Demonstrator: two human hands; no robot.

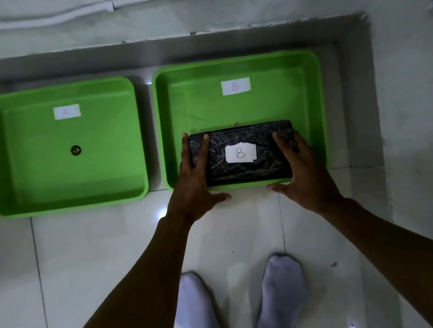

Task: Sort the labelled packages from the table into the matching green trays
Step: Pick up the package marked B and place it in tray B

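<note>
both hands (197,177) hold pkg b (243,154) over tray b (234,62).

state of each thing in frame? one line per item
Tray A: nothing in it but its label and a small dark round mark on the floor.
Tray B: no package resting inside.
Package B: held over tray B's near edge, label up.
Left hand: gripping package's left end.
Right hand: gripping its right end.

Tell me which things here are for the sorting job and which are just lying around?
For the job:
black package marked B, held by left hand and right hand
tray B
tray A

Just there:
white pipes on the wall
white socks
</note>
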